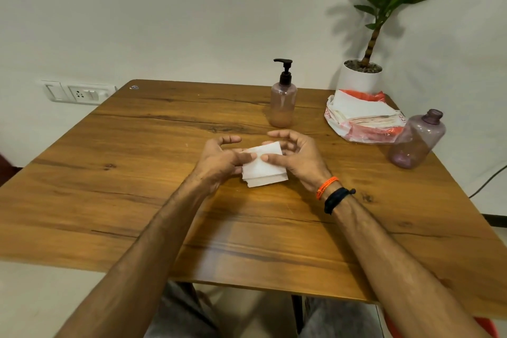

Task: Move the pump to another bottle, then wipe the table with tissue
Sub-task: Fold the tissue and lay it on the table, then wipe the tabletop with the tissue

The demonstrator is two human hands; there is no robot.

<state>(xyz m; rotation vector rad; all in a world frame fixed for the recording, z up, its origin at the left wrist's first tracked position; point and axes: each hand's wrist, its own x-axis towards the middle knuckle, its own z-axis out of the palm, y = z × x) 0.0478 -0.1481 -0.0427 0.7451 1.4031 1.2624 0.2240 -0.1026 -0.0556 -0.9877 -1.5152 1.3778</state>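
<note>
Nearest the camera, the person's knees in grey trousers are showing below the table edge, blurred and partly cut off. Both forearms are reaching forward over the wooden table, its grain dark-streaked and knotted. The left hand and the right hand are meeting over a folded white tissue; each thumb is pressing on top of it while the curled fingers are hiding its far edges, so both hands are gripping the tissue between them. Whether it is lying on the wood or lifted just above cannot be told. The right wrist is wearing an orange thread and a black band.

Just beyond the right hand, the pump is sitting upright on a pinkish bottle. Farther right of that hand, a purple capless bottle is standing beside a plastic tissue pack; its red writing is too crumpled to read. Behind, a potted plant is standing by the white wall, its leaves cut off at the top. Far left of the left hand, a wall socket plate is showing.
</note>
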